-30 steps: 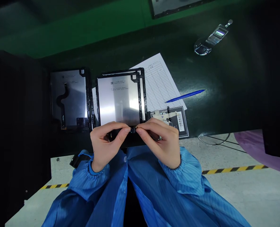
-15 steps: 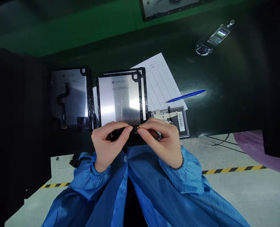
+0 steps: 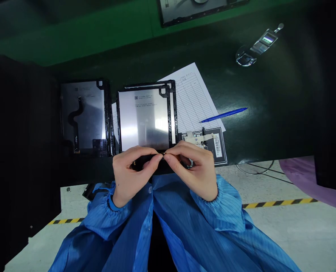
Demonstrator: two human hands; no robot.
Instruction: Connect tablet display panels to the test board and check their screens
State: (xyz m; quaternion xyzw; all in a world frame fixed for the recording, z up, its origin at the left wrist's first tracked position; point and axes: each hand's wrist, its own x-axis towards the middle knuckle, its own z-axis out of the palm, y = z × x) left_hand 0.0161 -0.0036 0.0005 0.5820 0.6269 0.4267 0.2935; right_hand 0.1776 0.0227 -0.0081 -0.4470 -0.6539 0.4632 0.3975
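My left hand [image 3: 132, 173] and my right hand [image 3: 195, 172] meet at the bench's front edge, thumb and forefinger of each pinched together. Between the fingertips is a small black piece [image 3: 163, 154], mostly covered, perhaps the end of a flex cable; its exact kind does not show. Just beyond the hands lies a silver-backed display panel [image 3: 143, 121] in a black frame, stacked on another one. Beside my right hand a circuit board [image 3: 197, 139] with beige tape sits on a black plate with a white barcode label [image 3: 218, 145].
To the left lies another display panel [image 3: 91, 102] with a black flex cable [image 3: 75, 121] across it. A printed form [image 3: 192, 94] lies under the stack, with a blue pen [image 3: 224, 115] on it. A shiny metal device [image 3: 260, 45] stands at the back right; another panel [image 3: 181, 11] is behind.
My left fingertips have shifted slightly right, closing up to the right ones. The small black piece, plainer before, is now mostly covered.
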